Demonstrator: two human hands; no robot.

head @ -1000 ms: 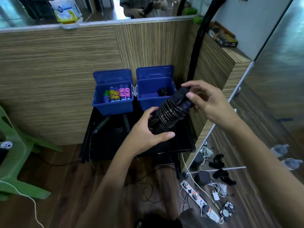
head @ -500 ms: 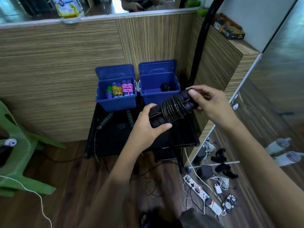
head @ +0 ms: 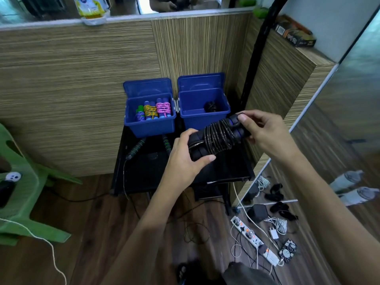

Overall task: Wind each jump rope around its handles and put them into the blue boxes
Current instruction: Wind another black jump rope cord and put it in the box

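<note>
Black wound jump rope (head: 218, 138), left hand (head: 185, 161) gripping, right hand (head: 265, 132) pinching end

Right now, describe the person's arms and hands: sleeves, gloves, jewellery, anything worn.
Both forearms are bare from the bottom edge of the head view up to the wrists; no sleeve shows. The left hand and right hand wear no gloves, and no ring, watch or bracelet is visible. Fingernails look short and unpainted. The upper arms are out of frame.

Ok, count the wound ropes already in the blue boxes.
4: three in the left box, purple, yellow and pink; one black bundle in the right box. More may hide beneath.
</note>
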